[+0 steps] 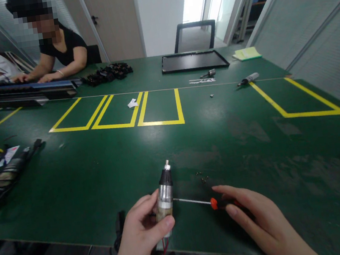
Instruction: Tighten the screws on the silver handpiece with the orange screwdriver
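Observation:
My left hand (144, 226) is wrapped round an electric screwdriver body (166, 193), a silver and black cylinder tilted up with its metal tip away from me. Red wires (164, 246) and a small part hang from its rear end. In my right hand (258, 216) is a screwdriver (196, 201) with a red and black handle, gripped between thumb and fingers. Its thin shaft points left, and the tip meets or nearly meets the side of the cylinder. Several tiny brass-coloured screws (204, 179) lie on the green table just beyond.
More cabled electric screwdrivers (6, 176) lie at the left. Yellow tape outlines (161, 123) mark the table (115, 164). Further back are a loose tool (248, 79), a black frame panel (194, 61), a notepad (246, 54) and a black parts pile (107, 74). Two people sit at the far left.

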Demonstrator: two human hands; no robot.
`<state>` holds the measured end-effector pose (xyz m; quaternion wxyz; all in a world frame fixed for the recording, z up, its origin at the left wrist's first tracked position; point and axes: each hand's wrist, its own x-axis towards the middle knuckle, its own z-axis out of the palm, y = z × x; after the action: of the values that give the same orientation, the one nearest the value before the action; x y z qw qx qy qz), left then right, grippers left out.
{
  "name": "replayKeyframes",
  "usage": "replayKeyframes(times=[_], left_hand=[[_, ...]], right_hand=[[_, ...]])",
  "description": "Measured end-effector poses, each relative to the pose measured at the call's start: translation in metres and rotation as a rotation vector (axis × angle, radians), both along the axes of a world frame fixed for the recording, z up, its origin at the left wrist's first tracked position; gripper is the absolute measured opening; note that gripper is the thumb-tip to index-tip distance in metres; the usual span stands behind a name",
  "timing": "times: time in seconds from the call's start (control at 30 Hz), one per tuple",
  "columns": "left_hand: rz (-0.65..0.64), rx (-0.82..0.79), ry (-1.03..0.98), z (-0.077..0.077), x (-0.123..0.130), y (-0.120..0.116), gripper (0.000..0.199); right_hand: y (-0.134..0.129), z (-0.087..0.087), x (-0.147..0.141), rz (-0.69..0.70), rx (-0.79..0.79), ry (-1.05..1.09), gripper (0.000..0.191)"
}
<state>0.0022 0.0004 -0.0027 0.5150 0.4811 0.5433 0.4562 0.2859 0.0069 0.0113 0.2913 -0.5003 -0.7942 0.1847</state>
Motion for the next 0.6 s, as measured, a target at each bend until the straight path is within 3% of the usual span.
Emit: replayKeyframes(times=[0.27, 0.6], left_hand=[[0.007, -0.022, -0.037, -0.0016, 0.001, 0.0002, 0.04], [0.008, -0.029, -0.03, -0.0033, 0.0008, 0.0, 0.041]], right_hand=[[0.0033, -0.0021, 0.0008, 0.028, 0.079, 0.114, 0.025], [0.0025, -0.0036, 0.002, -0.066, 0.077, 0.047, 0.028]])
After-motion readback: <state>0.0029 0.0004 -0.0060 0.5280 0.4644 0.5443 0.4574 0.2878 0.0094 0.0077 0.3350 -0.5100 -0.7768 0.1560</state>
